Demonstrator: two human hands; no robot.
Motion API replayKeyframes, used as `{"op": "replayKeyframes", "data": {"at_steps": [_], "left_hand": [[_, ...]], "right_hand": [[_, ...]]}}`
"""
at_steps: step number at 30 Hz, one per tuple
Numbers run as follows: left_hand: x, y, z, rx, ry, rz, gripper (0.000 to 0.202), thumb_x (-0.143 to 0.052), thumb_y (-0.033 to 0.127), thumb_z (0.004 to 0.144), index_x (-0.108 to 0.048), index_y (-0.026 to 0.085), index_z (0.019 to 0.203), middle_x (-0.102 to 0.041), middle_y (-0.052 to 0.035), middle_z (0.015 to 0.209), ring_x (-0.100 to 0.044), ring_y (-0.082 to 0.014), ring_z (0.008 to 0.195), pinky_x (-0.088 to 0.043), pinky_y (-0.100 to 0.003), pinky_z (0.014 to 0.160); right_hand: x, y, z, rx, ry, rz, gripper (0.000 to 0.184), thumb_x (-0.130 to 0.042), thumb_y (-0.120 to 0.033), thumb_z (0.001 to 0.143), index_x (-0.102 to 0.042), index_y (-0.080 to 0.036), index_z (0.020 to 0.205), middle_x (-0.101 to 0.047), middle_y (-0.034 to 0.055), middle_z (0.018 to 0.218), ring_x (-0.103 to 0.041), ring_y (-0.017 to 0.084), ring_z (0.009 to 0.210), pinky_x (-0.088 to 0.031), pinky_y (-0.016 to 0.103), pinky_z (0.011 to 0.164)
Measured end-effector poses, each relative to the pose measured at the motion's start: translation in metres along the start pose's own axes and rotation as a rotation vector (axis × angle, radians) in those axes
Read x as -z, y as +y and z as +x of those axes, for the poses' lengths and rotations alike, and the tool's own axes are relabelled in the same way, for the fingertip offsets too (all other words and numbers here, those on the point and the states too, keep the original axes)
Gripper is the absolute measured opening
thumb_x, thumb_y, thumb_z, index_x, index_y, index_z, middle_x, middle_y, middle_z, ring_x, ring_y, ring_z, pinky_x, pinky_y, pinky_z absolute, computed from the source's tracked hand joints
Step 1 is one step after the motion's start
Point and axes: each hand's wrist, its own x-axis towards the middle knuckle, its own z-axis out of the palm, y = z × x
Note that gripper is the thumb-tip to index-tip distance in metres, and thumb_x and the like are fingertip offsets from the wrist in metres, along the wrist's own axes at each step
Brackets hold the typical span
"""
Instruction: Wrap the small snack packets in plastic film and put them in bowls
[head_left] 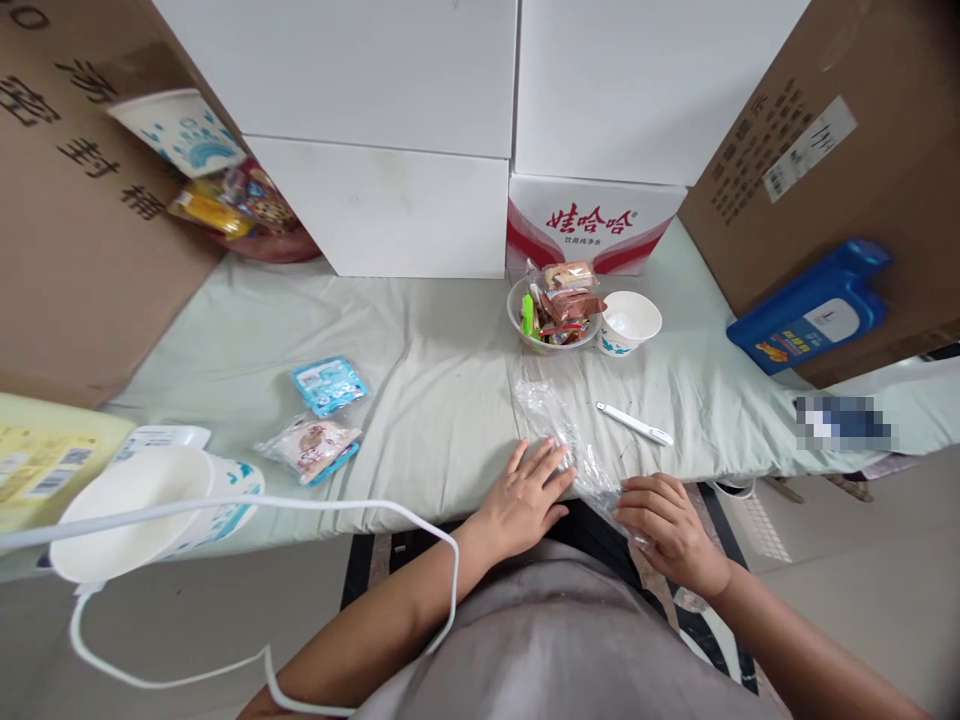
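Observation:
A long, crumpled clear plastic bag (546, 402) lies slantwise over the table's front edge. My left hand (526, 496) rests flat near its middle, fingers spread, pressing on the plastic and the cloth. At the lower end, my right hand (671, 528) has its fingers curled around the plastic. A white utility knife (636, 424) lies just beyond my right hand. Farther back, a clear bowl (555, 345) holds several wrapped snacks (566, 305). Touching or close beside it stands a white paper cup (630, 330) with something clear inside.
On the left lie blue packets (330, 384) and a wrapped snack (311, 443). A large paper cup (161, 510) and a white cable (330, 503) are at front left. White boxes (382, 205) line the back; a blue bottle (810, 315) leans at right by a cardboard box (817, 70).

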Motion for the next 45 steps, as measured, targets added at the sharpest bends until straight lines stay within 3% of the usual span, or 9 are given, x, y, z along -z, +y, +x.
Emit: {"op": "replayKeyframes", "data": {"at_steps": [3,7,12,16,20,31,36,40,45], "left_hand": [[0.004,-0.005,-0.003,-0.095,-0.081,-0.07,0.044,-0.047,0.033,0.095,-0.045,0.025,0.138,-0.041,-0.005,0.152,-0.022,-0.0259,0.146,-0.01,-0.055,0.119],[0.007,-0.009,-0.003,-0.122,-0.14,-0.128,0.05,-0.048,0.033,0.094,-0.038,0.025,0.143,-0.042,-0.0015,0.151,-0.011,-0.0256,0.149,-0.005,-0.055,0.12],[0.008,-0.01,-0.001,-0.079,-0.131,-0.161,0.06,-0.055,0.033,0.09,-0.034,0.022,0.145,-0.049,-0.0058,0.146,-0.022,-0.0254,0.147,-0.008,-0.051,0.12],[0.009,-0.01,0.0,-0.04,-0.127,-0.154,0.067,-0.057,0.038,0.087,-0.031,0.019,0.146,-0.048,-0.0106,0.146,-0.028,-0.0267,0.144,-0.013,-0.051,0.12],[0.008,-0.009,0.0,-0.027,-0.122,-0.155,0.071,-0.059,0.039,0.086,-0.03,0.02,0.147,-0.046,-0.0097,0.148,-0.028,-0.027,0.145,-0.012,-0.05,0.12],[0.005,-0.008,0.0,-0.009,-0.058,-0.188,0.071,-0.065,0.037,0.081,-0.036,0.02,0.144,-0.051,-0.0078,0.143,-0.033,-0.0273,0.141,-0.015,-0.051,0.12],[0.007,-0.01,-0.003,0.009,0.041,-0.303,0.051,-0.067,0.031,0.079,-0.054,0.023,0.128,-0.054,-0.0068,0.138,-0.035,-0.0278,0.139,-0.025,-0.051,0.118],[0.003,-0.017,-0.007,0.086,0.226,-0.46,0.02,-0.063,0.032,0.084,-0.062,0.02,0.1,-0.048,-0.0113,0.141,-0.037,-0.0284,0.137,-0.035,-0.047,0.112],[-0.009,-0.028,-0.002,0.257,0.41,-0.871,0.072,-0.073,0.051,0.075,-0.041,0.018,0.13,-0.044,-0.0198,0.142,-0.049,-0.0286,0.126,-0.041,-0.045,0.106]], "right_hand": [[0.014,-0.007,0.02,-0.028,0.006,0.215,0.026,-0.052,-0.012,0.088,-0.06,-0.023,0.111,-0.07,0.006,0.094,-0.064,0.022,0.099,-0.049,0.039,0.084],[0.013,0.01,0.057,-0.255,0.064,0.38,0.02,-0.058,-0.022,0.09,-0.06,-0.023,0.109,-0.07,0.0069,0.097,-0.067,0.019,0.088,-0.054,0.033,0.076],[-0.027,0.051,0.111,-0.502,0.066,0.488,0.028,-0.057,-0.032,0.088,-0.059,-0.019,0.113,-0.069,0.0026,0.082,-0.065,0.015,0.066,-0.053,0.03,0.066],[-0.067,0.06,0.135,-0.494,0.029,0.164,0.026,-0.052,-0.024,0.088,-0.062,-0.019,0.112,-0.07,0.0062,0.092,-0.065,0.018,0.077,-0.051,0.031,0.072],[-0.087,0.055,0.136,-0.449,-0.021,-0.137,0.031,-0.044,-0.024,0.094,-0.059,-0.018,0.12,-0.067,0.0111,0.104,-0.064,0.022,0.086,-0.049,0.031,0.073],[-0.09,0.058,0.138,-0.397,0.04,-0.305,0.027,-0.053,-0.033,0.091,-0.064,-0.016,0.11,-0.062,0.0145,0.112,-0.05,0.03,0.103,-0.042,0.044,0.089],[-0.088,0.061,0.135,-0.359,0.101,-0.057,0.016,-0.047,-0.028,0.092,-0.06,-0.019,0.089,-0.064,0.0103,0.095,-0.053,0.025,0.096,-0.042,0.039,0.089],[-0.083,0.062,0.131,-0.593,0.3,0.311,0.022,-0.049,-0.042,0.089,-0.054,-0.021,0.091,-0.057,0.0004,0.07,-0.053,0.017,0.065,-0.044,0.031,0.065],[-0.073,0.038,0.127,-0.718,0.496,0.508,0.032,-0.062,-0.048,0.078,-0.051,-0.021,0.089,-0.056,-0.0008,0.076,-0.049,0.012,0.061,-0.042,0.027,0.057]]}}
